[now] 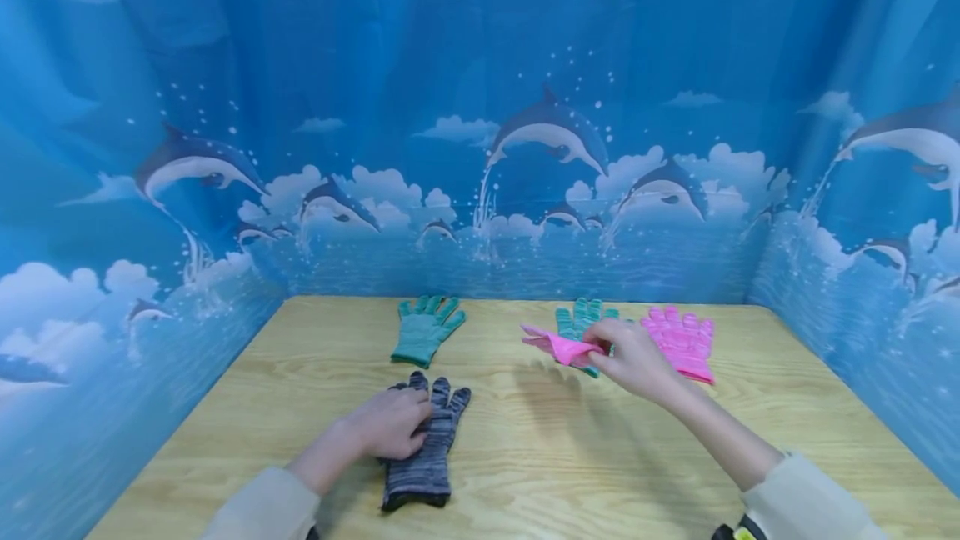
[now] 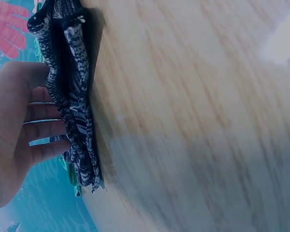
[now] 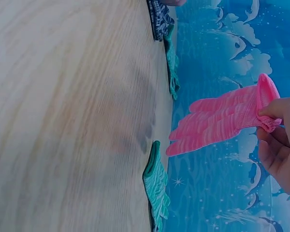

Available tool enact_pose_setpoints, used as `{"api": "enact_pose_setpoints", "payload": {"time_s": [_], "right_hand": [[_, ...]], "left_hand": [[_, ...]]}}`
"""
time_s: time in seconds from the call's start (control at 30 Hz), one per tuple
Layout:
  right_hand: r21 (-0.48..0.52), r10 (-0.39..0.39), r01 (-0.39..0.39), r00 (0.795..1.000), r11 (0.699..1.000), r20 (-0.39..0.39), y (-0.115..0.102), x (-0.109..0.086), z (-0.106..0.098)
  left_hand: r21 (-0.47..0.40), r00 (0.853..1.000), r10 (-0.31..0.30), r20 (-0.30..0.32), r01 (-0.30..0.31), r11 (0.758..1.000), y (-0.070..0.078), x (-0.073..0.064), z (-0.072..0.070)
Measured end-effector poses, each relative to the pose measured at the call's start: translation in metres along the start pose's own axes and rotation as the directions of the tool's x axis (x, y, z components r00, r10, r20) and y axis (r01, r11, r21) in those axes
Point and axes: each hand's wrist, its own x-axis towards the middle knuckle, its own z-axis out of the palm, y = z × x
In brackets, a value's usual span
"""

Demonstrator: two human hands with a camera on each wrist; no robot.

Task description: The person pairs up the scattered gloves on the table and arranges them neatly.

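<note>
Probably placing, the right hand (image 1: pixel 633 358) pinches a pink glove (image 1: pixel 564 348), likely needing lowering near the table's far edge (image 1: pixel 506 307); left hand (image 1: pixel 394 422) grip unclear.

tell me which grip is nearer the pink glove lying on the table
Right. The right grip is raised just left of that pink glove; the left grip is much farther left, touching the grey glove.

A: What does the left hand (image 1: pixel 393 423) hide?
B: Part of the grey glove (image 1: pixel 422 469), which the left wrist view's top edge crops.
A: And the right hand (image 1: pixel 632 358)?
B: It and the raised pink glove (image 1: pixel 558 346) cover part of the green glove (image 1: pixel 576 323) behind. Right wrist view's edge crops that hand.
A: Sleeves (image 1: pixel 806 500)?
B: Cropped by the head view's bottom edge.
</note>
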Motion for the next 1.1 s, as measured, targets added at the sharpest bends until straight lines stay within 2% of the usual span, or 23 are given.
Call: {"api": "enact_pose_setpoints", "payload": {"time_s": [0.27,0.6,0.93,1.1], "right_hand": [[-0.039,-0.019,0.017,0.999,0.999,-0.044,0.004,-0.021,-0.017],[-0.116,-0.155,0.141,0.981,0.983,-0.114,0.020,-0.038,-0.036],[-0.122,-0.259,0.247,0.961,0.961,-0.101,0.005,-0.048,-0.018],[-0.119,-0.278,0.271,0.959,0.955,-0.049,-0.003,-0.052,-0.009]], "left_hand": [[-0.010,1.000,-0.004,0.015,0.005,1.000,0.000,0.001,-0.001],[0.011,1.000,0.000,-0.004,0.000,1.000,0.001,0.000,-0.001],[-0.019,1.000,0.011,0.005,-0.011,1.000,0.000,0.000,0.001],[-0.004,1.000,0.011,-0.010,-0.011,1.000,0.000,0.000,0.000]]}}
